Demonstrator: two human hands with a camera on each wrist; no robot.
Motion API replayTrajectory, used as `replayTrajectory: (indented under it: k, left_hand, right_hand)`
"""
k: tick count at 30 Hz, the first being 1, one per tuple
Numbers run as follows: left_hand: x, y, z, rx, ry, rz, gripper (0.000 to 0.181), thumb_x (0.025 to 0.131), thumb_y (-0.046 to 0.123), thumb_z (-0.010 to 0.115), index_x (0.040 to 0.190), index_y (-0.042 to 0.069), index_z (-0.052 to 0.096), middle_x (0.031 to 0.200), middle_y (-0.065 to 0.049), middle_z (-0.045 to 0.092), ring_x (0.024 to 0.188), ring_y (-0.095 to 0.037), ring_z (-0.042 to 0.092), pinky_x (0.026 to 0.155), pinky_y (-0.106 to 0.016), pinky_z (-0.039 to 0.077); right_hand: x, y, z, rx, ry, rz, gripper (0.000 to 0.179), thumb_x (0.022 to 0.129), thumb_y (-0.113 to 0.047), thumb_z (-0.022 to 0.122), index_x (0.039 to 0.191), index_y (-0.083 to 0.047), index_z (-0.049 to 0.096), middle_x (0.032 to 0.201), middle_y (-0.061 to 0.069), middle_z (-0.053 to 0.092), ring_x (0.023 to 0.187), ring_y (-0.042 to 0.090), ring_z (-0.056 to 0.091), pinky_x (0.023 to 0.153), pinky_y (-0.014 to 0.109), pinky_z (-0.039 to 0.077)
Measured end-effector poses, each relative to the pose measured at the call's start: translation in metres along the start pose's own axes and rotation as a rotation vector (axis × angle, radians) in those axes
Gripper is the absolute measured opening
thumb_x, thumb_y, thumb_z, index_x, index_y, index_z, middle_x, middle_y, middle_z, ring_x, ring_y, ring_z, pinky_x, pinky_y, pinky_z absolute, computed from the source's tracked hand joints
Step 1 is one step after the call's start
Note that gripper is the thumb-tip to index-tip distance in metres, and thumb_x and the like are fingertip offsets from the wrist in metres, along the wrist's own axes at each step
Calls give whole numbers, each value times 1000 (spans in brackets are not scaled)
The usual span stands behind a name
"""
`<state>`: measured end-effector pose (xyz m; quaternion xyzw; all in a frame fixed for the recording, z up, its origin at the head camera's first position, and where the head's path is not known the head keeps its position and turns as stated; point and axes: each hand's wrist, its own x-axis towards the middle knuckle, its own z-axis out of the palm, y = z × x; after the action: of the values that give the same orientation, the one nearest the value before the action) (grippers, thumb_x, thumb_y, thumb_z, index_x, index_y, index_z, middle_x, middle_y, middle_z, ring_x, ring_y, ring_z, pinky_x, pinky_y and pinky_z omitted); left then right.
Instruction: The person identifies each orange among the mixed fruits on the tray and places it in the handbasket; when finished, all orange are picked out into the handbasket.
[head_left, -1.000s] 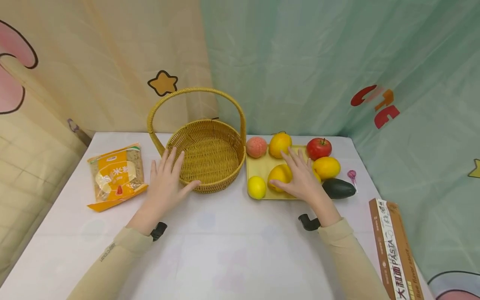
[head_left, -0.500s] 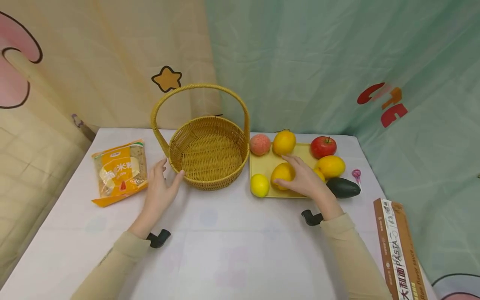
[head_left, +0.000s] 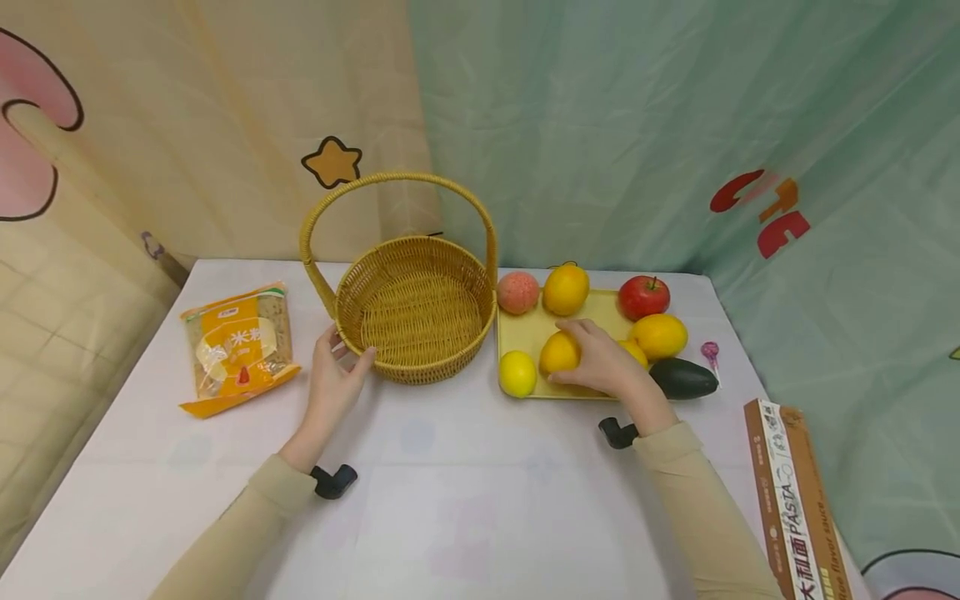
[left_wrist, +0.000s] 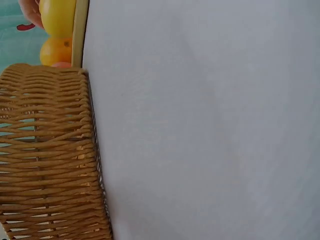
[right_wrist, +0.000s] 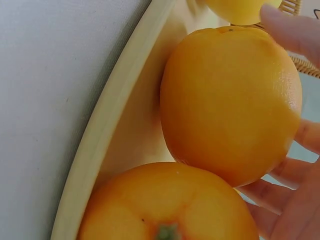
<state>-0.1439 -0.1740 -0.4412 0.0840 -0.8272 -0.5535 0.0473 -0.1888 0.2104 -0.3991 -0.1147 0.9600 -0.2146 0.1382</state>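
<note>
My left hand (head_left: 335, 383) is at the near left side of a round wicker basket (head_left: 450, 364), fingers curled against its outer wall and thumb at the rim. The left wrist view has the basket's woven side (left_wrist: 45, 165) but not that hand. Over a pale yellow tray (head_left: 517, 335), my right hand (head_left: 603, 360) holds an orange (head_left: 558, 353) between thumb and fingers. The right wrist view shows this orange (right_wrist: 230, 105) low within the tray wall, against a second orange (right_wrist: 170, 210). A lemon (head_left: 517, 373) lies at the tray's near left corner.
A peach (head_left: 517, 292), another orange-coloured fruit (head_left: 566, 289), a red apple (head_left: 643, 297), a yellow fruit (head_left: 658, 336) and a dark green fruit (head_left: 682, 378) surround the tray. A lollipop (head_left: 709, 352) and pasta box (head_left: 791, 500) lie right; an orange food bag (head_left: 240, 346) lies left.
My right hand has lowered and its fingers have closed around the orange. My left hand has drawn back from above the basket, then come against its near left side, fingers more curled.
</note>
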Motion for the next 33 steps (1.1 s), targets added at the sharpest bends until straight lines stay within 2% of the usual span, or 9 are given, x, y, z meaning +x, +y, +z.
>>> replayTrajectory:
  k: [4,15,20,24,27,31,33]
  left_hand:
    - [2,-1,5,-99,30,-26,75,98,15,58,154,-1,11,154,-26,24,140,-42,33,113,-50,43]
    - [11,-4,3,-230,35,-114,73,100,12,55,156,8,10,160,-16,19,145,-31,29,115,-42,41]
    - [12,-4,2,-263,42,-118,72,99,11,55,157,11,11,159,-13,20,144,-29,31,115,-41,42]
    - [12,-2,2,-261,47,-125,72,99,10,55,156,11,12,159,-13,21,144,-28,32,115,-41,42]
    - [11,0,3,-257,47,-137,72,99,10,54,157,11,11,160,-13,21,144,-28,32,115,-40,43]
    - [8,2,4,-251,43,-145,71,99,11,53,157,12,11,160,-13,20,145,-28,30,115,-40,42]
    - [8,2,4,-250,41,-142,71,100,11,53,157,12,11,160,-13,19,145,-28,30,115,-39,42]
  right_hand:
    - [1,1,2,-1,10,4,83,80,-39,80,148,-12,41,150,16,39,130,36,43,113,58,40]
    - [7,1,9,34,38,6,87,75,-33,79,145,-4,38,139,20,45,121,36,45,109,56,44]
    - [8,0,7,100,77,-14,87,74,-31,81,144,-1,37,141,20,44,124,36,44,112,55,41]
    - [9,-5,2,172,135,-61,86,75,-28,82,143,-2,38,143,18,44,125,35,43,114,55,39]
    - [8,-12,-3,207,174,-97,85,76,-30,82,143,-3,38,140,17,45,122,34,46,111,53,41]
    - [6,-32,-8,247,223,-164,85,75,-32,83,142,-3,39,138,16,48,118,33,49,106,52,47]
    - [6,-46,-9,272,259,-225,84,74,-30,84,141,-2,41,137,16,49,116,32,52,103,52,50]
